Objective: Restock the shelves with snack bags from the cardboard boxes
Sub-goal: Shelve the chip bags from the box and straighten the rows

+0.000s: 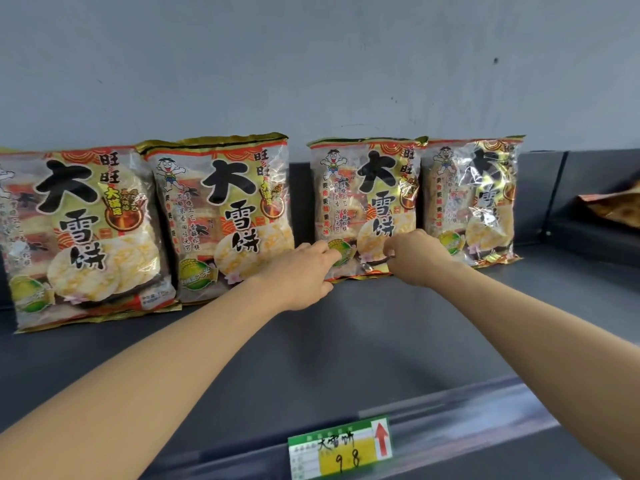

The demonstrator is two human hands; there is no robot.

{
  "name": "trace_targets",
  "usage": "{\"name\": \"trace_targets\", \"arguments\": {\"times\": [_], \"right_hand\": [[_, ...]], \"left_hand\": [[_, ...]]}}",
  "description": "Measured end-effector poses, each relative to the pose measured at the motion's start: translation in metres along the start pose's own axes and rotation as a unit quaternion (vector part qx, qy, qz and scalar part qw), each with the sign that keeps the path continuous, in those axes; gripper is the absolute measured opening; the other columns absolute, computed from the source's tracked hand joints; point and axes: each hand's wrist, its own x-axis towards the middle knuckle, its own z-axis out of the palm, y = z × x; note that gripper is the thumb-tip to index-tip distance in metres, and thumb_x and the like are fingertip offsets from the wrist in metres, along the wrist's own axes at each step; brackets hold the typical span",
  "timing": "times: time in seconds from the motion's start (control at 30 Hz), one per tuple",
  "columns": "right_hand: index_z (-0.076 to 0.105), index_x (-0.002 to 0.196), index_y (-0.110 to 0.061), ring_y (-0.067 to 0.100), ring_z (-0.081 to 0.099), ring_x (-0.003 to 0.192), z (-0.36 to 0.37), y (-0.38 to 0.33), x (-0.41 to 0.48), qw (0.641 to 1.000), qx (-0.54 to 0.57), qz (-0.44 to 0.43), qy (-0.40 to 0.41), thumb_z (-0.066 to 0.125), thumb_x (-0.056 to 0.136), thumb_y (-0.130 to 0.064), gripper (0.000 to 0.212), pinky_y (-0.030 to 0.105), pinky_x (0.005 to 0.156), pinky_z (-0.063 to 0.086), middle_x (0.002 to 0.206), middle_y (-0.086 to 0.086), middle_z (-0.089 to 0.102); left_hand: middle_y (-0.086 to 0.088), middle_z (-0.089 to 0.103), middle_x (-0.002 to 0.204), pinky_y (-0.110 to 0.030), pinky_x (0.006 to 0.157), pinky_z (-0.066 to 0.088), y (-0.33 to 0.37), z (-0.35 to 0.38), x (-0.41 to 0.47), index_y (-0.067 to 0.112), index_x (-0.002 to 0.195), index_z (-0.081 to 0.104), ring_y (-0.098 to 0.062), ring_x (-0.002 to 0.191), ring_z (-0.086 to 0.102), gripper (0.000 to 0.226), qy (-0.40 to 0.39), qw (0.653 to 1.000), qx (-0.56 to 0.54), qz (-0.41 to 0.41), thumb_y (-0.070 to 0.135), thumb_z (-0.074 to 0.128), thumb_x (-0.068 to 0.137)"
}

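Note:
Several rice-cracker snack bags stand upright along the back of a dark grey shelf (346, 341), leaning on the wall. The third snack bag (367, 195) from the left is held at its bottom edge by both hands. My left hand (304, 271) grips its lower left corner. My right hand (415, 254) pinches its lower right edge. A gap separates this bag from the second bag (221, 209). The far-left bag (79, 230) and the fourth bag (474, 199) stand untouched. No cardboard box is in view.
A green and yellow price tag (341, 446) is clipped to the shelf's front rail. A shelf divider (554, 199) stands right of the fourth bag, and beyond it lies a flat brown-orange package (613, 209). The grey wall (311, 64) rises behind the bags.

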Motion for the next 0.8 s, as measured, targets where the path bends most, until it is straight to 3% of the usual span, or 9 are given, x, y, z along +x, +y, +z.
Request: {"name": "trace_targets", "arguments": {"times": [0.17,0.33,0.47,0.63,0.73,0.8], "right_hand": [[0.056,0.091,-0.008,0.034,0.052,0.109,-0.007,0.033,-0.009,0.997,-0.052,0.055,-0.025,0.046,0.086,-0.006,0.011,0.039,0.077,0.047,0.111,0.014,0.061],[0.051,0.094,-0.012,0.037,0.031,0.131,-0.007,0.058,-0.012,0.986,-0.078,0.113,-0.09,0.047,0.086,-0.003,0.013,0.046,0.101,0.038,0.125,0.012,0.051],[0.057,0.111,-0.01,0.036,0.027,0.132,-0.001,0.071,-0.006,0.987,-0.085,0.09,-0.099,0.046,0.083,0.0,0.032,0.047,0.101,0.035,0.132,0.014,0.044],[0.054,0.093,-0.01,0.036,0.045,0.121,-0.006,0.064,-0.021,0.995,-0.06,0.049,-0.07,0.045,0.084,-0.001,0.016,0.048,0.099,0.042,0.123,0.016,0.055],[0.058,0.107,-0.009,0.032,0.056,0.096,-0.012,0.058,-0.046,0.997,-0.059,0.002,-0.049,0.044,0.085,0.0,0.027,0.037,0.078,0.045,0.116,0.014,0.06],[0.059,0.111,-0.009,0.03,0.058,0.091,-0.018,0.058,-0.065,0.995,-0.083,-0.026,-0.043,0.045,0.085,-0.001,0.031,0.033,0.075,0.041,0.113,0.012,0.062]], "left_hand": [[-0.002,0.041,0.139,-0.039,0.097,0.046,0.02,-0.001,0.017,0.019,0.142,0.036,-0.022,0.126,0.044,0.049,-0.011,1.0,-0.011,0.02,0.029,0.05,0.096],[-0.003,0.043,0.136,-0.043,0.096,0.046,0.032,-0.003,0.025,0.021,0.141,0.038,-0.024,0.123,0.047,0.049,-0.025,0.999,-0.01,0.02,0.027,0.051,0.095],[-0.002,0.044,0.135,-0.041,0.093,0.048,0.04,-0.002,0.026,0.021,0.141,0.038,-0.023,0.119,0.05,0.048,-0.033,0.999,-0.007,0.016,0.028,0.05,0.095],[-0.002,0.046,0.132,-0.041,0.092,0.048,0.053,-0.001,0.024,0.018,0.137,0.042,-0.023,0.119,0.05,0.043,-0.039,0.999,-0.004,0.03,0.026,0.049,0.095],[-0.003,0.047,0.133,-0.041,0.093,0.048,0.065,-0.003,0.022,0.015,0.132,0.047,-0.023,0.118,0.05,0.037,-0.029,0.998,-0.003,0.049,0.016,0.046,0.095],[-0.004,0.05,0.128,-0.043,0.091,0.048,0.077,-0.006,0.02,0.014,0.131,0.049,-0.025,0.116,0.051,0.038,-0.025,0.997,0.007,0.067,0.007,0.042,0.094]]}}
